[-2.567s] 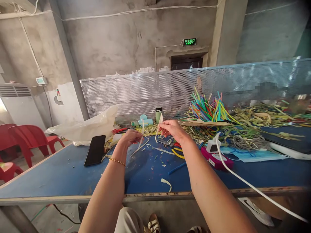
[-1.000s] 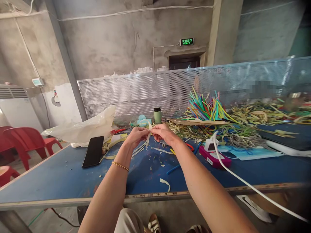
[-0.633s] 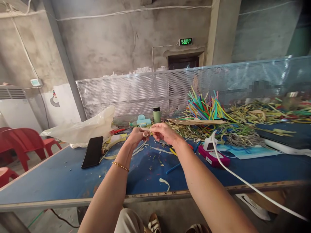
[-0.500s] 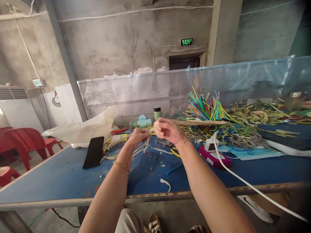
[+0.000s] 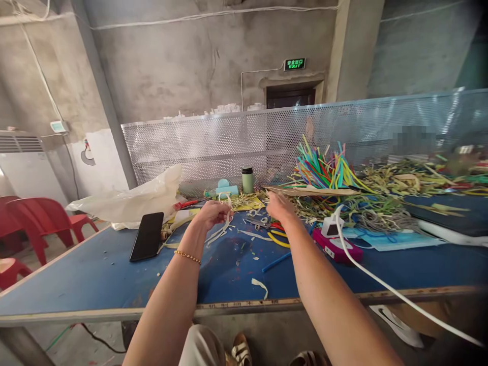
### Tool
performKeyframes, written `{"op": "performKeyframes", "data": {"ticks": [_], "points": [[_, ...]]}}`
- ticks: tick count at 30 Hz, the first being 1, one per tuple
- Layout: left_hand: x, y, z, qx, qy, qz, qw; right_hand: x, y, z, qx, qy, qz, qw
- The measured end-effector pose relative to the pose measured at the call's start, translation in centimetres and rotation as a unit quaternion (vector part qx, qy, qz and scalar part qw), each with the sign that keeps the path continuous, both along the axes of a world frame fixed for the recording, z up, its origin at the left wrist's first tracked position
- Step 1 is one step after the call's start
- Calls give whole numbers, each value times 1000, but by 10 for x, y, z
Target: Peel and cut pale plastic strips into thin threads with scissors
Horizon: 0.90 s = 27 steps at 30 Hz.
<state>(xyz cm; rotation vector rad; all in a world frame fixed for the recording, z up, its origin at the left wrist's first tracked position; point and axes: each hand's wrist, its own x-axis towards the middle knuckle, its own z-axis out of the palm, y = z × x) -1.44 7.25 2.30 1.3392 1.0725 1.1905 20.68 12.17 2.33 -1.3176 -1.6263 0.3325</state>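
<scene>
Pinching a pale strip [image 5: 229, 203], the left hand [image 5: 213, 213] partly hides it; whether the right hand [image 5: 280, 207] holds anything, I cannot tell.

"安全出口", "EXIT", on green sign [image 5: 295, 64], above doorway [image 5: 290, 97]

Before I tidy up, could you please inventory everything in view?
Table: one, blue, foreground
Held strip: one, whitish, centre
Loose strips: several, pale, table
Phone: one, black, table's left
Plastic sheet: one, whitish, back left
Bottle: one, green and black, back centre
Stem bundle: one, multicoloured, back right
Plant fibres: uncounted, green-tan, right
Box: one, magenta, right
Plug: one, white, on box
Cable: one, white, right
Mask: one, blue, right
Tools: uncounted, red and yellow handles, centre
Chairs: at least two, red, left
Perforated screen: one, grey, behind table
Exit sign: one, green, top
Left hand: one, centre, holding strip
Right hand: one, right of centre, grip unclear
</scene>
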Motion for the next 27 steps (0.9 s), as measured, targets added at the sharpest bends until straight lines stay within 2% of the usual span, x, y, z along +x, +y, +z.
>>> {"op": "performKeyframes", "data": {"ticks": [1,4,5,10,14,16,21,24,27], "points": [[1,0,0,1,5,-3,1000,-12,-2,0,15,-11,12,1000],[4,1,-2,18,37,-2,999,-45,-12,2,66,-46,168,982],[4,1,-3,28,52,-5,998,-53,-14,2,78,-51,184,978],[-8,4,-5,57,142,-44,987,-65,-10,-10,65,-53,128,988],[-25,11,-10,-2,279,-1,960,-61,2,-23,28,-72,82,994],[-30,16,-14,-19,314,19,949,-59,7,-27,14,-87,51,995],[-34,30,-28,-19,346,60,936,-57,7,-28,-4,-131,12,991],[-31,34,-35,-7,339,74,938,-59,1,-28,-2,-175,30,984],[-30,35,-37,27,291,78,953,-62,-3,-30,4,-213,53,975]]}}
